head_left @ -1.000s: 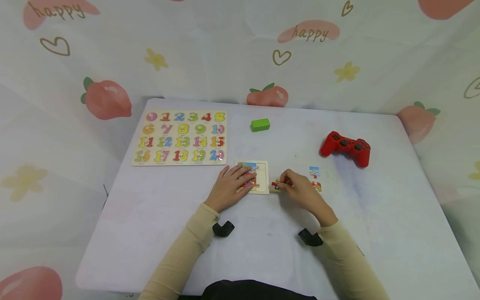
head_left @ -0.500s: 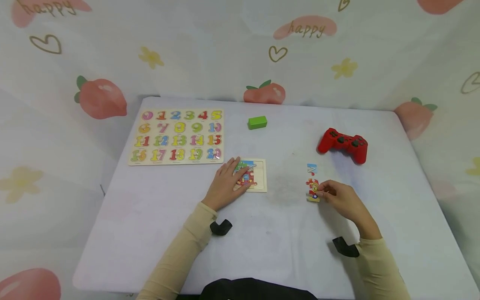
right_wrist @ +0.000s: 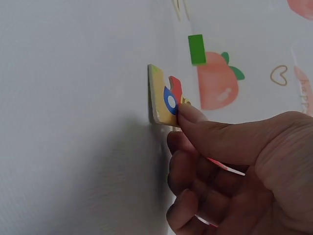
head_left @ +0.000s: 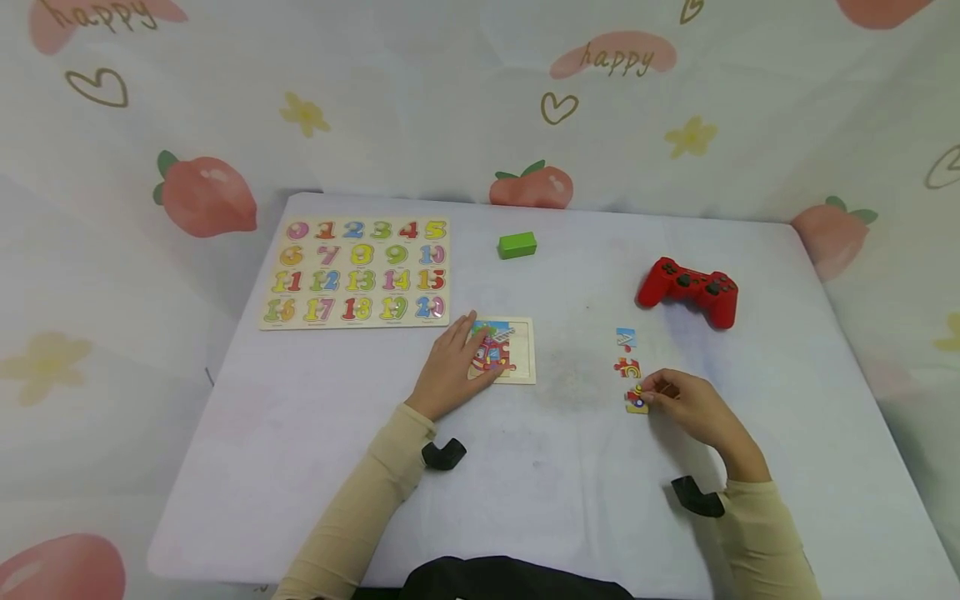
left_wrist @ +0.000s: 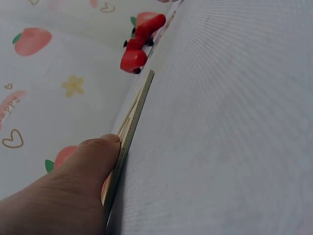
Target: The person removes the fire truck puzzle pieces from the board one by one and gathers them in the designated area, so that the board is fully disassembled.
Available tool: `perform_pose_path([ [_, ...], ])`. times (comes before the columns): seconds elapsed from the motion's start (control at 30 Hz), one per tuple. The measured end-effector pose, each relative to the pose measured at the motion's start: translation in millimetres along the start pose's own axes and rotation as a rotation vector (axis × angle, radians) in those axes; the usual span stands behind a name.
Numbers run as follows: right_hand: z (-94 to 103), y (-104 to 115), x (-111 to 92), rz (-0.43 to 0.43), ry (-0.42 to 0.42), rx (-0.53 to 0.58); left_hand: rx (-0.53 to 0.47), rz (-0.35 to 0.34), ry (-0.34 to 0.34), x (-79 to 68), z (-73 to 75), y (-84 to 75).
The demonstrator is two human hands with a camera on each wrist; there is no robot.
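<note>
My left hand (head_left: 446, 367) rests on the left part of a small jigsaw puzzle board (head_left: 524, 360), its fingers extended and partly hiding the picture. Several fitted pieces show a red and blue design, while the board's right side is bare wood. In the left wrist view the thumb (left_wrist: 93, 159) lies on the board's upper face. My right hand (head_left: 693, 408) pinches a jigsaw puzzle piece (right_wrist: 165, 100) between thumb and index finger; it is yellow, red and blue. That piece is low over the table, just below two loose pieces, a red-yellow one (head_left: 627, 367) and a blue-white one (head_left: 626, 337).
A wooden number board (head_left: 356, 271) with colourful numerals lies at the back left. A green block (head_left: 517, 245) sits near the table's back edge. Further right is a red game controller (head_left: 687, 291). A printed cloth (head_left: 420, 100) hangs behind the white table (head_left: 540, 492).
My right hand has carried the puzzle piece rightward from beside the board to the loose pieces, then slightly nearer me. My left hand stays on the board, its fingers shifted slightly.
</note>
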State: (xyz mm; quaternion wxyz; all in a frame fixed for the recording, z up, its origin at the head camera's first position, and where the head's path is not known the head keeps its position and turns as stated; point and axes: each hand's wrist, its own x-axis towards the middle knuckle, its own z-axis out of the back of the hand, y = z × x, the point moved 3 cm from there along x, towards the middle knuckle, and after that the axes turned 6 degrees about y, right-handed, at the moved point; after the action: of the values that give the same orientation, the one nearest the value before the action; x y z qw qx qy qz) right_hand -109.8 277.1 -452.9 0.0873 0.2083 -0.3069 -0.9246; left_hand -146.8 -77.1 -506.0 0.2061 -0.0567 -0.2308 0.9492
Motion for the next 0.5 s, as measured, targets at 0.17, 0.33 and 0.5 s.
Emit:
perform_pose_path([
  [0.17, -3.2, -2.5, 1.8, 0.004, -0.017, 0.0, 0.01, -0.002, 0.005, -0.3, 0.4, -0.4],
  [0.33, -4.6, -1.4, 2.7, 0.005, -0.034, -0.018, 0.016, -0.001, 0.004, -0.5, 0.7, -0.6],
  [0.5, -5.2, 0.0, 2.8, -0.01, -0.027, -0.025, 0.027, -0.001, 0.002, -0.7, 0.7, -1.3],
])
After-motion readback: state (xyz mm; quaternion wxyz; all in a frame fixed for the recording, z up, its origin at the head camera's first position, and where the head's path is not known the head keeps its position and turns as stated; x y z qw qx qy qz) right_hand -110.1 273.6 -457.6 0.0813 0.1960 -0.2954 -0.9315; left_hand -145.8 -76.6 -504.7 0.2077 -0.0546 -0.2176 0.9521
